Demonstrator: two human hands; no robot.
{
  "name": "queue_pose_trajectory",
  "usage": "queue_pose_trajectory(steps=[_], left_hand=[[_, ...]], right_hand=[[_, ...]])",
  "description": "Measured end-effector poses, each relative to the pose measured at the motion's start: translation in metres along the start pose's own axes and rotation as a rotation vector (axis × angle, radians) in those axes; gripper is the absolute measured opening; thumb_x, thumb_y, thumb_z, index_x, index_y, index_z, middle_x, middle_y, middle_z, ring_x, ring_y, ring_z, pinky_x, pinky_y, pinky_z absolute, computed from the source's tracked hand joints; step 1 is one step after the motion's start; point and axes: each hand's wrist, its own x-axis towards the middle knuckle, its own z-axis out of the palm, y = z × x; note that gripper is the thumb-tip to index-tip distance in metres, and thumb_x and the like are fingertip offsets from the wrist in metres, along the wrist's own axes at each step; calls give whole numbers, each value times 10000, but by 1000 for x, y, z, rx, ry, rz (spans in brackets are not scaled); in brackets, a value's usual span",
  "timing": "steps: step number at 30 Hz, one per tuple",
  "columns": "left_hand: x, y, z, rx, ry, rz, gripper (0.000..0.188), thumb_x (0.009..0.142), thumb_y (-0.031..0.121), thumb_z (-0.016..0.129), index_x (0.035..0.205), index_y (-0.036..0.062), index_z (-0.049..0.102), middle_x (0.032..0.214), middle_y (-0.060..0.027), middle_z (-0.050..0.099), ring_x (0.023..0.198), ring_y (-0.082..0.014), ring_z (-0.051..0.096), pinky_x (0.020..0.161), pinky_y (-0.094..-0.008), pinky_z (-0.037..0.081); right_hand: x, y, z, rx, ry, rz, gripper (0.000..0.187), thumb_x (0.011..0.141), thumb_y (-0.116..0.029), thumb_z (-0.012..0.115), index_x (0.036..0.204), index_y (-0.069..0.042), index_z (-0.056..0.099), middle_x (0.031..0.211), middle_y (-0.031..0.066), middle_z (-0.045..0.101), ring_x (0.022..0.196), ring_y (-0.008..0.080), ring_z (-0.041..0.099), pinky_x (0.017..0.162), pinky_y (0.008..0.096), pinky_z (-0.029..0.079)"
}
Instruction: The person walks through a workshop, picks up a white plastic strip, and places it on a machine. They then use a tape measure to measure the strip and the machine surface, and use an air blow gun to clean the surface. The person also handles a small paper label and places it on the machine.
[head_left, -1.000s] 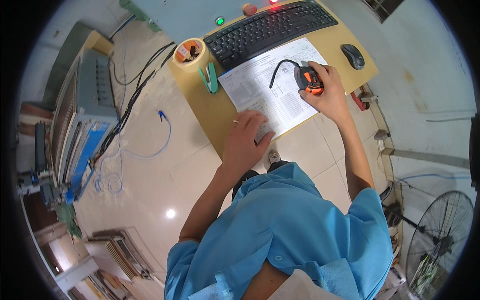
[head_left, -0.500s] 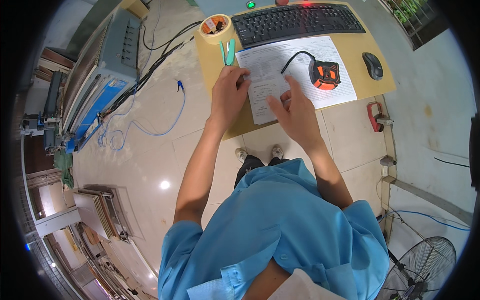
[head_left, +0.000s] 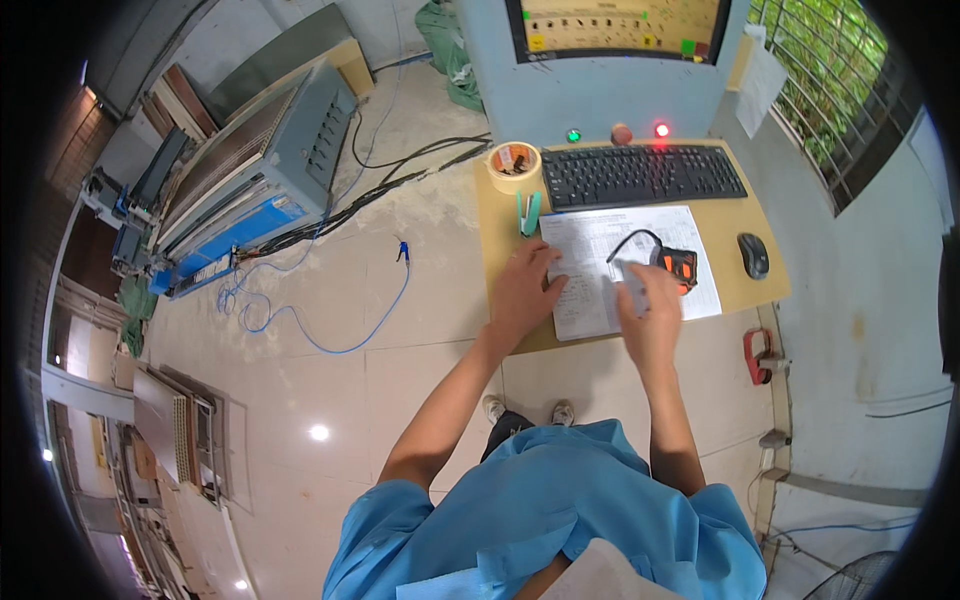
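My left hand point(head_left: 523, 294) lies at the left edge of a small stack of printed paper sheets point(head_left: 585, 305), its fingers apart on the paper's border. My right hand point(head_left: 652, 320) is over the right part of the sheets, slightly blurred, with thumb and fingers apart. Right beside its fingertips sits a black and orange tape measure point(head_left: 682, 266) with a black strap looping to the left; whether the fingers touch it I cannot tell. Above my left hand, a teal stapler point(head_left: 529, 213) lies near the desk's left side.
Behind the papers are a black keyboard point(head_left: 645, 176) and a roll of tape point(head_left: 514, 168) with small items inside. A mouse point(head_left: 753, 256) sits at the right of the desk point(head_left: 745, 290). A monitor point(head_left: 620, 28) stands beyond. Blue hose point(head_left: 345, 351) and black cables point(head_left: 350, 205) cross the floor at left.
The view has tipped up, bringing the monitor into sight. My right hand has shifted right over the sheets, toward the tape measure. My left hand stays by the papers' left edge.
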Motion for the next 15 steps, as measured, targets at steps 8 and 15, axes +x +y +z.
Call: queue_pose_trajectory(steps=[8, 15], left_hand=[[-19, 44, 20, 20, -164, 268, 444, 895, 301, 767, 1299, 151, 656, 1453, -106, 570, 1369, -361, 517, 1145, -510, 407], [-20, 52, 20, 113, -229, 252, 527, 895, 393, 759, 1354, 159, 647, 1478, -103, 572, 1420, -372, 477, 1179, -517, 375]], right_hand=[[17, 51, -16, -231, -45, 156, 687, 757, -301, 891, 1363, -91, 644, 1494, 317, 470, 1322, 480, 518, 1104, 516, 446], [-3, 72, -18, 67, 120, 264, 601, 717, -121, 814, 1296, -103, 653, 1344, 238, 564, 1250, 393, 572, 1055, 452, 492]])
